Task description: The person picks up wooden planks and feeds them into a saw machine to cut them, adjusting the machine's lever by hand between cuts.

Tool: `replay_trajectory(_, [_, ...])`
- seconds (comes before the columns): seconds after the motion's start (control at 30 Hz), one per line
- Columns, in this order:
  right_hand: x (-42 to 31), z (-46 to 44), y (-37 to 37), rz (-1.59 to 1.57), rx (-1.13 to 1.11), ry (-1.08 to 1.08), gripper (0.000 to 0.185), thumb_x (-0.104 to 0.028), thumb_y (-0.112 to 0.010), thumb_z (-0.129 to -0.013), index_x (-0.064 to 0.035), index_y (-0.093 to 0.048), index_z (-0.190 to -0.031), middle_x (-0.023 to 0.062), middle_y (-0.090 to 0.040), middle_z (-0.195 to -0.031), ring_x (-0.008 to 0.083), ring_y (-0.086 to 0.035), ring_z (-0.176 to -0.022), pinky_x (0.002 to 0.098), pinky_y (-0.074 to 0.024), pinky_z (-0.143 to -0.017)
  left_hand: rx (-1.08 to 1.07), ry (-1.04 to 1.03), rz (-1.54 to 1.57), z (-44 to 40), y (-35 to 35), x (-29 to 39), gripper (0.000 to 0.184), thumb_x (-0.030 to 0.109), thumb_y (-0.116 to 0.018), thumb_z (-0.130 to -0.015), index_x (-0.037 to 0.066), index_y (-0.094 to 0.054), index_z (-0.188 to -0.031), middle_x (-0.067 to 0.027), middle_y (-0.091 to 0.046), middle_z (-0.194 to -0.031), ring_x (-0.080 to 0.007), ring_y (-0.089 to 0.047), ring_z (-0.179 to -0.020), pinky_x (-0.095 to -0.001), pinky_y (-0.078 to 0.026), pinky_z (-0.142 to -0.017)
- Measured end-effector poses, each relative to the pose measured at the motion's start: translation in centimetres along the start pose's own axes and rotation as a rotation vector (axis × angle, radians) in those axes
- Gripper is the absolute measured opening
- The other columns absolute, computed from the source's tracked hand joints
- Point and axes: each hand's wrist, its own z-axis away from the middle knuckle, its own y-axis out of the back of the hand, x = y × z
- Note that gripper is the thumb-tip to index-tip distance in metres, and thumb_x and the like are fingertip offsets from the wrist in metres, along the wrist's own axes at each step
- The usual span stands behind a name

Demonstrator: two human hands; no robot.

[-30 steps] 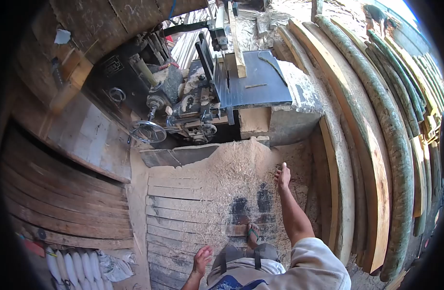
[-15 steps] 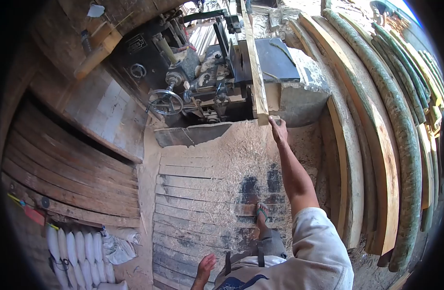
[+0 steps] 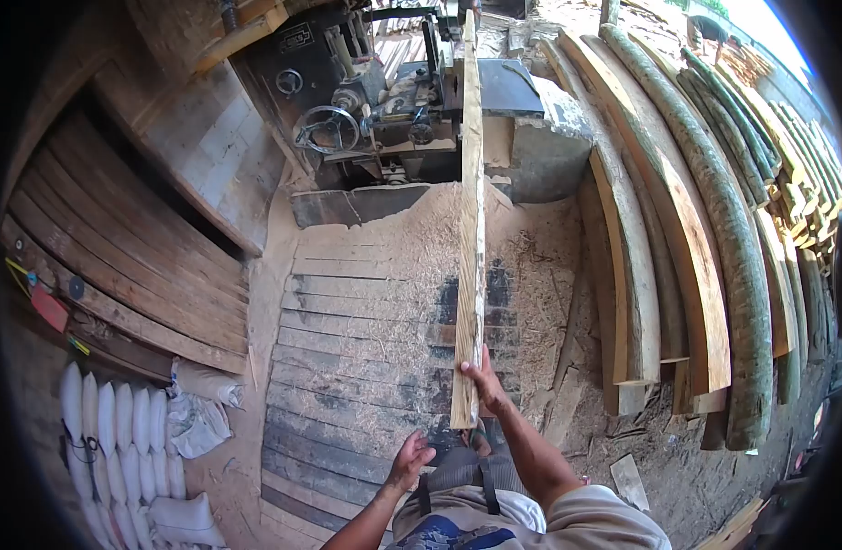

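Observation:
A long squared wooden beam (image 3: 471,229) runs from near my body up across the dark saw table (image 3: 508,89) of the machine. My right hand (image 3: 485,380) grips the beam near its close end, the thumb on its top face and the other fingers mostly hidden. Left of that end, my left hand (image 3: 412,458) is apart from the wood, fingers spread and holding nothing. The machine's handwheel (image 3: 327,129) is left of the table. Sawdust (image 3: 421,225) is heaped below the machine.
Long logs and thick planks (image 3: 705,247) lie stacked on the right. Stacked boards (image 3: 137,247) and white sacks (image 3: 119,431) are on the left. Slatted boards (image 3: 338,367) cover the floor. Another person (image 3: 710,29) bends over far off at the upper right.
The beam has come far back over the saw table toward my body, with my right hand now gripping it. My left hand has risen toward the beam's near end. The view has shifted.

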Motion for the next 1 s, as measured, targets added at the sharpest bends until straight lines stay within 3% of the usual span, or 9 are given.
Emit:
replay_trajectory(0.07, [3.9, 8.7, -1.2, 0.085, 0.007, -0.024, 0.121, -0.051, -0.075, -0.081, -0.0059, 0.003, -0.162, 0.0219, -0.038, -0.154, 0.0312, -0.042, -0.138, 0.0397, -0.0333, -0.115, -0.041, -0.059, -0.003, 1.5, -1.9, -2.1, 0.093, 0.046, -0.070, -0.093, -0.001, -0.023, -0.157, -0.0255, -0.041, -0.151, -0.0313, -0.042, -0.140, -0.0403, -0.033, -0.116])
replay_trajectory(0.17, [10.1, 21.2, -3.0, 0.106, 0.004, -0.059, 0.121, -0.051, -0.074, -0.081, -0.0042, 0.002, -0.162, 0.0218, -0.032, -0.158, 0.0307, -0.036, -0.144, 0.0388, -0.0289, -0.118, -0.264, -0.120, 0.146, 6.3, -4.3, -7.9, 0.100, 0.054, -0.071, -0.089, 0.003, -0.021, -0.159, -0.0165, -0.039, -0.155, -0.0290, -0.038, -0.143, -0.0391, -0.029, -0.118])
replay_trajectory(0.2, [12.3, 25.2, -3.3, 0.122, 0.000, -0.081, 0.121, -0.050, -0.073, -0.081, -0.0034, 0.003, -0.162, 0.0214, -0.030, -0.160, 0.0308, -0.034, -0.146, 0.0386, -0.0273, -0.119, -0.288, 0.015, 0.166, 8.8, -4.8, -10.7, 0.099, 0.053, -0.074, -0.087, 0.007, -0.023, -0.159, -0.0124, -0.041, -0.154, -0.0266, -0.037, -0.144, -0.0381, -0.027, -0.119])
replay_trajectory(0.3, [17.8, 35.8, -3.9, 0.121, -0.001, -0.078, 0.121, -0.046, -0.075, -0.083, -0.0043, 0.008, -0.161, 0.0199, -0.027, -0.161, 0.0297, -0.034, -0.145, 0.0383, -0.0293, -0.118, -0.281, -0.087, 0.150, 16.9, -5.7, -19.1, 0.099, 0.052, -0.076, -0.084, 0.009, -0.025, -0.159, -0.0124, -0.041, -0.154, -0.0255, -0.038, -0.143, -0.0378, -0.029, -0.118])
replay_trajectory(0.33, [18.6, 39.7, -4.5, 0.107, -0.003, -0.103, 0.122, -0.046, -0.075, -0.083, -0.0047, 0.010, -0.161, 0.0198, -0.027, -0.161, 0.0294, -0.034, -0.145, 0.0382, -0.0296, -0.118, -0.221, -0.101, 0.205, 19.6, -6.4, -22.2, 0.088, 0.041, -0.075, -0.083, 0.008, -0.035, -0.155, -0.0115, -0.047, -0.148, -0.0254, -0.044, -0.138, -0.0386, -0.036, -0.114])
replay_trajectory(0.5, [25.5, 56.4, -5.9, -0.062, -0.029, -0.233, 0.125, -0.048, -0.076, -0.084, -0.0057, 0.014, -0.161, 0.0204, -0.029, -0.160, 0.0293, -0.034, -0.144, 0.0387, -0.0305, -0.117, -0.250, -0.009, 0.282, 34.2, -7.6, -31.5, 0.077, 0.034, -0.072, -0.081, 0.007, -0.040, -0.146, -0.0097, -0.054, -0.130, -0.0229, -0.052, -0.121, -0.0385, -0.043, -0.105])
replay_trajectory(0.73, [36.7, 75.4, -10.4, 0.147, -0.062, -0.123, 0.118, -0.059, -0.069, -0.083, -0.0066, 0.002, -0.162, 0.0222, -0.023, -0.161, 0.0332, -0.023, -0.150, 0.0422, -0.0218, -0.121, -0.208, -0.062, 0.319, 52.8, -5.3, -43.8, 0.077, 0.032, -0.068, -0.081, 0.007, -0.039, -0.148, -0.0098, -0.059, -0.123, -0.0222, -0.059, -0.114, -0.0372, -0.048, -0.100])
replay_trajectory(0.9, [41.5, 88.4, -15.5, 0.022, -0.159, -0.265, 0.110, -0.069, -0.058, -0.091, -0.0083, -0.002, -0.163, 0.0142, -0.019, -0.166, 0.0326, -0.027, -0.149, 0.0436, -0.0222, -0.121, -0.202, -0.039, 0.425, 66.1, 0.1, -59.1, 0.068, 0.028, -0.066, -0.085, 0.005, -0.044, -0.145, -0.0117, -0.064, -0.118, -0.0253, -0.066, -0.104, -0.0377, -0.053, -0.096])
replay_trajectory(1.0, [45.1, 91.9, -18.8, -0.102, 0.061, -0.139, 0.092, -0.063, -0.050, -0.099, -0.0087, -0.013, -0.163, 0.0122, -0.026, -0.164, 0.0285, -0.030, -0.148, 0.0411, -0.0236, -0.121, -0.158, 0.073, 0.387, 77.7, 2.0, -67.0, 0.071, 0.027, -0.066, -0.084, 0.005, -0.043, -0.148, -0.0121, -0.064, -0.123, -0.0249, -0.064, -0.107, -0.0372, -0.051, -0.097])
